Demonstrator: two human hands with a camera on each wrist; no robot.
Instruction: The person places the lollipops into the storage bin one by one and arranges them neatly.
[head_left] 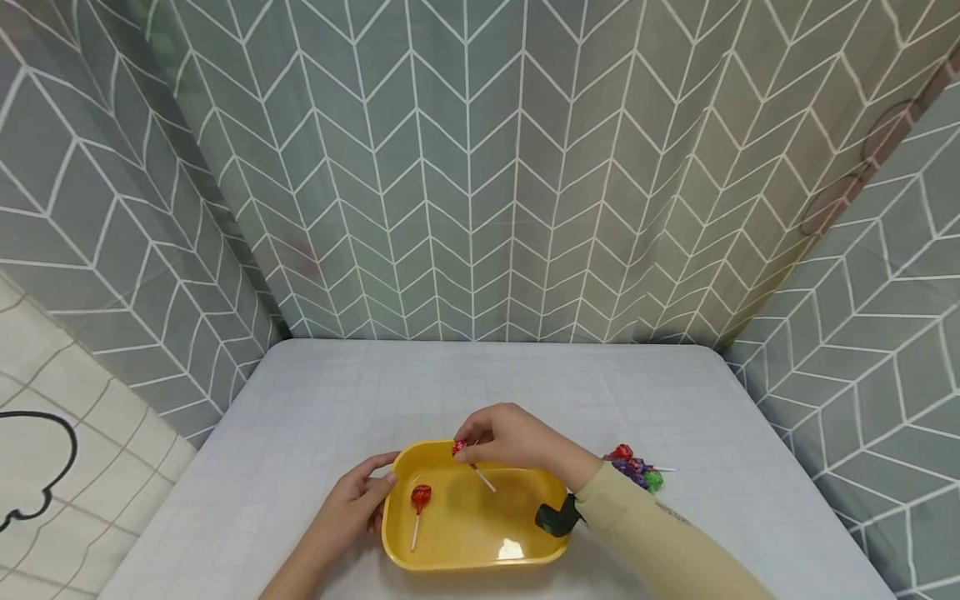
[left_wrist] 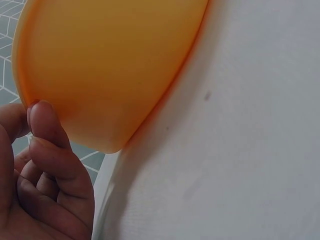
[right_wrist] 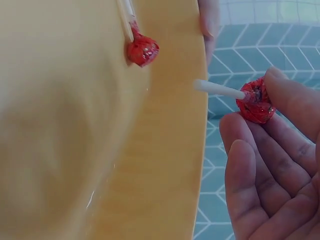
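Observation:
A yellow tray (head_left: 480, 521) stands near the front of the table, and my left hand (head_left: 352, 504) grips its left rim between thumb and fingers. In the left wrist view the left hand (left_wrist: 50, 165) pinches the tray's edge (left_wrist: 110, 75). Over the tray's far side, my right hand (head_left: 510, 437) pinches a red-wrapped lollipop (right_wrist: 256, 102) by its candy head, its white stick pointing down toward the tray. Another red lollipop (head_left: 421, 496) lies inside the tray at the left, stick toward the near side.
A small pile of lollipops (head_left: 637, 468) in red, purple and green wrappers lies right of the tray, partly hidden by the right sleeve (head_left: 660, 533). A dark strap (head_left: 558, 518) hangs at the right wrist over the tray. Patterned curtains (head_left: 465, 167) stand behind the white table (head_left: 337, 383).

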